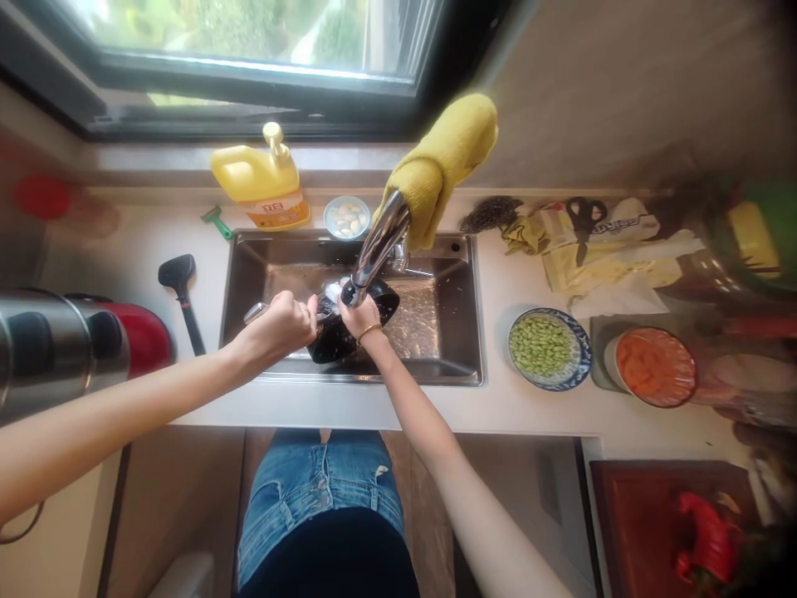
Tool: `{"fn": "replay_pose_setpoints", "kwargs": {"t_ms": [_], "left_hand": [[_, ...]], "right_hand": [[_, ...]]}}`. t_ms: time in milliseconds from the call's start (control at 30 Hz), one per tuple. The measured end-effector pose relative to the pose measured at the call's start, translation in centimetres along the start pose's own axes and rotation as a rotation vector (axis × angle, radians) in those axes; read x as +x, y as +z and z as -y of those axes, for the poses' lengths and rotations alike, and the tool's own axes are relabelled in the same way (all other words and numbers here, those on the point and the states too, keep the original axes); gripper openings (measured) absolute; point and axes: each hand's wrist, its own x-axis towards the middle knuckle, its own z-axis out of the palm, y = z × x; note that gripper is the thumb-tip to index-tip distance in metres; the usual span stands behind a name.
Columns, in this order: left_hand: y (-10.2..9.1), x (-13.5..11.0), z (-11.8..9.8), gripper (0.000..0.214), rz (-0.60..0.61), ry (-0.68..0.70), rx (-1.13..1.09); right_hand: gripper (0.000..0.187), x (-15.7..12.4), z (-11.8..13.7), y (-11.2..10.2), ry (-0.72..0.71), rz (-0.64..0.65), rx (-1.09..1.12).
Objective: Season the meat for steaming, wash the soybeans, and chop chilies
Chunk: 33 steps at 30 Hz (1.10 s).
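My left hand (287, 318) is closed around a utensil with a metal handle (255, 313), whose end sticks out to the left. Its working end is too blurred to name. Under the tap spout my right hand (361, 311), with a bracelet at the wrist, has its fingers closed near a whitish lump (334, 291); what it grips is partly hidden. Below both hands a black basin (339, 346) rests tilted in the steel sink (461, 332). The chrome tap (381, 237), with a yellow cloth (445, 166) over it, reaches over my right hand.
Behind the sink are a yellow detergent jug (265, 187), a green peeler (217, 222) and a small bowl of pale cloves (347, 218). A black-headed utensil (178, 278) lies left. Rightward are a bowl of green beans (545, 347), an orange-filled bowl (656, 365), scissors (584, 223) and red peppers (710, 540).
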Motion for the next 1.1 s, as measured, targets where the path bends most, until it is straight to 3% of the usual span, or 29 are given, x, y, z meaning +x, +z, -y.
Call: {"fn": "replay_pose_setpoints", "kwargs": {"t_ms": [167,267,333,500,567,667,767,867,1033,1100], "left_hand": [[1.0,-0.9,0.6,0.051,-0.012,0.055,0.062],[1.7,-1.2,0.8,0.050,-0.033,0.069,0.063],[1.9,-1.1,0.9,0.048,-0.047,0.076,0.059],[2.4,-0.8,1.1,0.040,-0.073,0.044,-0.030],[2.7,-1.1,1.2,0.039,-0.042,0.030,-0.062],[3.6,-2.0,1.5,0.043,0.033,0.002,-0.082],[4.9,-3.0,2.0,0.042,0.081,-0.075,-0.136],[6.5,-3.4,2.9,0.039,0.142,-0.194,-0.205],[9.4,-2.2,5.0,0.037,0.306,-0.319,-0.237],[10.9,-1.5,5.4,0.035,0.345,-0.355,-0.300]], "right_hand": [[0.027,2.2,-3.0,-3.2,0.200,0.105,-0.242],[0.031,2.6,-4.5,-4.8,0.244,0.133,-0.335],[0.031,2.0,-3.8,-3.8,0.185,0.134,-0.368],[0.029,-0.7,1.3,2.0,-0.048,0.243,-0.270],[0.030,-1.1,2.0,2.7,-0.067,0.285,-0.253],[0.025,-0.6,-0.2,1.0,-0.012,0.151,-0.249],[0.019,0.2,-5.1,-1.6,0.059,-0.030,-0.155],[0.022,0.0,-9.8,-2.6,0.256,-0.197,0.063],[0.034,-1.7,-13.8,-0.1,0.473,-0.518,0.337],[0.035,-1.7,-14.3,1.4,0.530,-0.488,0.353]]}}
